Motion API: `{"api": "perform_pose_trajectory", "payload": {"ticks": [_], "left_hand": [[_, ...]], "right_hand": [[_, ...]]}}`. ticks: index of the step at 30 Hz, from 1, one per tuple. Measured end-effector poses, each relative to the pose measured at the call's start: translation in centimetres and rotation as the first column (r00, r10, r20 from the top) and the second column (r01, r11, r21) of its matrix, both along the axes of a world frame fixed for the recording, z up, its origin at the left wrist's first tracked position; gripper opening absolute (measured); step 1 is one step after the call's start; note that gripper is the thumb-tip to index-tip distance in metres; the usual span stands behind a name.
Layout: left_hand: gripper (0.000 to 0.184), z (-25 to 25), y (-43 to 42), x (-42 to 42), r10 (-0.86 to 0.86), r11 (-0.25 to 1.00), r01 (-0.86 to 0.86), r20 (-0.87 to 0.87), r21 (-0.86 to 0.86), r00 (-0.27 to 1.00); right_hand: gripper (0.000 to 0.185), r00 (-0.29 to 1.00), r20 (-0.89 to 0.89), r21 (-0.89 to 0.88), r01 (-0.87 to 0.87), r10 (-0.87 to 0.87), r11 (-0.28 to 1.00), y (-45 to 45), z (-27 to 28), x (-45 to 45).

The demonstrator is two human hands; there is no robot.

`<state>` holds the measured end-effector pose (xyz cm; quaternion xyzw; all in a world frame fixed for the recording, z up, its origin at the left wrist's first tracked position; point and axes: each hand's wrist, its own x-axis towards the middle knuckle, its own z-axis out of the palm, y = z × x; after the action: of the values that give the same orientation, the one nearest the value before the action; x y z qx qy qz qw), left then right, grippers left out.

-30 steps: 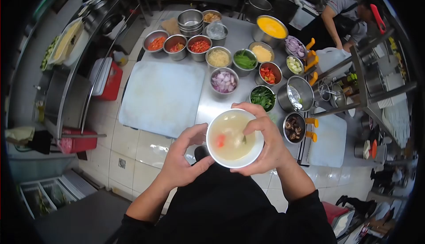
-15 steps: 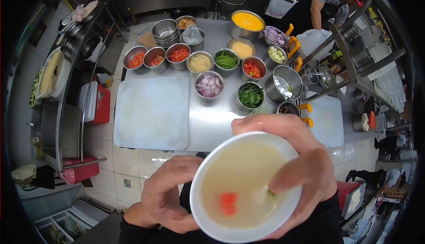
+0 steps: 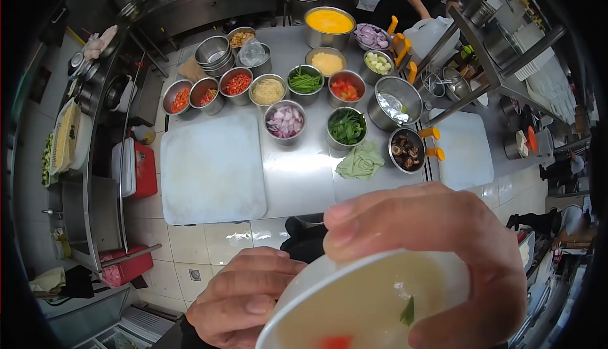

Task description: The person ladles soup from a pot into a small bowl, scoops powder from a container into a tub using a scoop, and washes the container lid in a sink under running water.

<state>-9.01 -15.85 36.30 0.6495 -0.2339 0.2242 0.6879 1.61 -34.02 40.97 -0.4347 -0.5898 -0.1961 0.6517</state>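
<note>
Right hand [image 3: 465,225]: fingers and thumb spread, gripping the bowl [image 3: 307,286] across its rim; whether the thumb touches the soup [image 3: 364,305] is unclear. Left hand [image 3: 244,295]: fingers bent together beside the bowl, contact uncertain. Bowl raised before the table [image 3: 297,187]; a level, two-handed hold should best prevent spilling.

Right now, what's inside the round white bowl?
Round white bowl: cloudy pale liquid, a red piece cut by the frame's lower edge, a small green leaf. The right hand covers part of the bowl; liquid hides the bottom.
</note>
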Motion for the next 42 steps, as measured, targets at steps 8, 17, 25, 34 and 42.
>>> {"api": "perform_pose_trajectory", "payload": {"ticks": [8,17,25,34,42], "left_hand": [[0.063,0.0,-0.6,0.1,-0.014,1.000,0.014,0.001,-0.016,1.000],[0.064,0.1,-0.7,0.2,-0.007,1.000,0.007,-0.001,-0.024,1.000],[0.064,-0.9,-0.5,0.2,0.027,0.998,-0.027,-0.002,-0.051,1.000],[0.053,-4.4,4.4,-0.3,0.272,0.962,-0.264,-0.219,0.065,0.937],[0.037,-9.9,6.7,-1.9,0.316,0.942,-0.331,-0.509,0.064,0.801]], "right_hand": [[0.051,1.000,-0.002,-0.036,-0.022,0.022,0.999,-0.9,0.5,0.1],[0.056,0.998,-0.046,-0.119,-0.035,0.030,0.992,-1.9,1.1,0.5],[0.060,0.990,-0.137,-0.221,-0.049,0.019,0.974,-2.5,0.9,0.5],[0.064,0.925,-0.350,-0.634,-0.117,-0.149,0.765,-3.0,-6.4,1.2],[0.070,0.767,-0.325,-0.732,0.166,-0.553,0.661,0.6,-28.7,0.6]]}}
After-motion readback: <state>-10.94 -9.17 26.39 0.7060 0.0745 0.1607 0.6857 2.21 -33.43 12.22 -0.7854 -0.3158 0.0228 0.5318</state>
